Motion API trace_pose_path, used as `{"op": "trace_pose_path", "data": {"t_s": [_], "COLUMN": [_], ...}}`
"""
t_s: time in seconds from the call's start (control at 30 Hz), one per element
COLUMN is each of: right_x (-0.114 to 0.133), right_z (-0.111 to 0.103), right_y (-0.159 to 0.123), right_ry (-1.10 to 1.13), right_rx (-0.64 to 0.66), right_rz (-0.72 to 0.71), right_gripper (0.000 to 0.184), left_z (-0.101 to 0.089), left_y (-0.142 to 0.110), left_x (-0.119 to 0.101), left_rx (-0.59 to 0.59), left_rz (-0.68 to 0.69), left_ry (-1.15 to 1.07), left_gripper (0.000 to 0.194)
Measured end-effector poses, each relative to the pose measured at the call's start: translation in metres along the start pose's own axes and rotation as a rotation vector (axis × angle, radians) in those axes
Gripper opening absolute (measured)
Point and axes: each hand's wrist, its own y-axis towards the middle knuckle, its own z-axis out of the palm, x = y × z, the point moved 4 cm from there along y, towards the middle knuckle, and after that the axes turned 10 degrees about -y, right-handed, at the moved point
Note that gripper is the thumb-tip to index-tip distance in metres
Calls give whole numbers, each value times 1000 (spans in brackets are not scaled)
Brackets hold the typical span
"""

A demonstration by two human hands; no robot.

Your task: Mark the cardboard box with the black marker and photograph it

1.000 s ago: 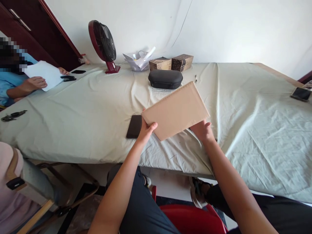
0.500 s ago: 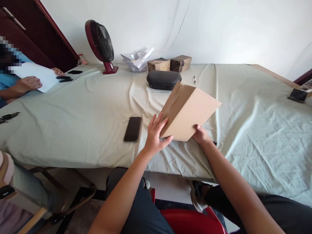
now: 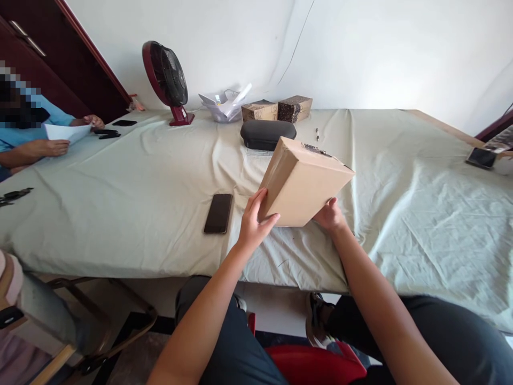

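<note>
Head camera shows a brown box (image 3: 306, 187) held tilted over the front part of the table (image 3: 120, 214). The left hand (image 3: 253, 227) grips the box's low left corner, thumb on the big face and fingers along the side. The right hand (image 3: 329, 215) holds the low right edge; its thumb shows, but most of its fingers are hidden. With a hand on each side, the weight is likely shared, so the box should not slip. I cannot tell if its bottom touches the cloth (image 3: 401, 224).

Both arms reach over the table's front edge. The phone (image 3: 218, 214) lies back from that edge, near the left hand, so space looks tighter there. Behind the box's top sits a black case (image 3: 267, 135), toward the back edge, with a pen (image 3: 317, 133) to its right. Wrinkled cloth runs wide toward the right edge, so that side seems to have more room for moving.
</note>
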Motion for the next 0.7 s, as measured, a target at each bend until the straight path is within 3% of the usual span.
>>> {"op": "trace_pose_path", "data": {"t_s": [0.17, 0.27, 0.37, 0.43, 0.6, 0.7], "right_x": [13, 9, 0, -5, 0, 4], "right_z": [14, 19, 23, 25, 29, 35], "right_y": [-3, -5, -8, -9, -10, -9], "right_ry": [34, -4, -9, -19, 4, 20], "right_rx": [-3, 111, 238, 255, 146, 136], "right_rz": [-2, 44, 78, 102, 126, 129], "right_gripper": [61, 54, 59, 65, 70, 68], "left_z": [-13, -19, -17, -15, -18, -22], "left_y": [4, 7, 10, 11, 13, 11], "left_x": [18, 30, 36, 38, 36, 33], "left_rx": [-117, -226, -250, -253, -259, -159], "left_rz": [-300, -469, -583, -609, -566, -550], "left_ry": [-386, -583, -695, -718, -614, -511], "left_gripper": [69, 74, 72, 72, 76, 93]}}
